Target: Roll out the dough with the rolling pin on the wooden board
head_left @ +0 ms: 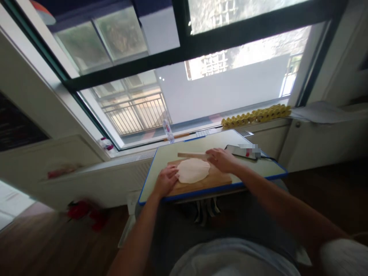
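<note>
A thin, pale, roughly round sheet of dough (193,171) lies on a wooden board (209,183). My left hand (167,179) is at its left edge, fingers and thumb closed on the rim of the dough. A short light wooden rolling pin (191,155) lies crosswise along the far edge of the dough. Its right end is inside my right hand (221,159), whose fingers are wrapped round it. The pin's left end sticks out free.
Board and hands are over a small pale table with a blue edge (260,178). A phone (243,152) with a cable lies at the right. Behind, a clear bottle (168,131) and a yellow bumpy strip (255,115) stand along the windowsill.
</note>
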Available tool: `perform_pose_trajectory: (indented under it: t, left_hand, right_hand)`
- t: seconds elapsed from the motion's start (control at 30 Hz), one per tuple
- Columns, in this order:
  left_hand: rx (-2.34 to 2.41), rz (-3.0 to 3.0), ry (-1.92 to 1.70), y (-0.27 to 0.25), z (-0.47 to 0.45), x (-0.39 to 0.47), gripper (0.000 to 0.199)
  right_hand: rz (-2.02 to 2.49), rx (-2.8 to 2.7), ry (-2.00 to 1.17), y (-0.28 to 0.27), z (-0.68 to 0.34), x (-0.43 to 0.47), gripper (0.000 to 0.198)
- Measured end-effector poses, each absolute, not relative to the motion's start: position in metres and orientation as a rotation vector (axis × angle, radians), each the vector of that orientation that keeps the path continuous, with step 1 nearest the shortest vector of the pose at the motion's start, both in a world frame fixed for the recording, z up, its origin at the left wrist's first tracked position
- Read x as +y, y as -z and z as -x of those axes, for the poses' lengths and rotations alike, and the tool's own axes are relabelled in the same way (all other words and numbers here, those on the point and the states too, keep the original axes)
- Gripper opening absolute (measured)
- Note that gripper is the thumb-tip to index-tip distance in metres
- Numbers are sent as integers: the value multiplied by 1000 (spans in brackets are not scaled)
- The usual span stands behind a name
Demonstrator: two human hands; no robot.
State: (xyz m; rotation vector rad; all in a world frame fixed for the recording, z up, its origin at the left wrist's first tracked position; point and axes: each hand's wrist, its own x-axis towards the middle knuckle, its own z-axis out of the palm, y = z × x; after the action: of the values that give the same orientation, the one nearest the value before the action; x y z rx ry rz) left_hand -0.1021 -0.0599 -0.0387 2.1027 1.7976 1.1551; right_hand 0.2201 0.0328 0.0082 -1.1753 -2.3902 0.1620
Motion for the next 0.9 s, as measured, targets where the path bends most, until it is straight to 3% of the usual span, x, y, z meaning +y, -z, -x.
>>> perform_pose_trajectory:
  t: [0.2, 0.43, 0.7, 0.9]
  left_hand:
    - [1891, -2143, -1513, 9, 65, -62, 29]
    - [2115, -2191, -484, 3, 14, -44, 49]
    - [2139, -2191, -315, 8, 22, -17, 62]
    - [2131, -2189, -231, 5, 30, 22, 59]
  right_hand:
    - [1195, -2358, -143, 13, -226, 6, 36]
    - [1361, -2309, -183, 25, -217, -5, 45]
    - [1485, -2319, -110, 24, -200, 11, 62]
    - [1531, -2400, -44, 14, -186, 38, 57]
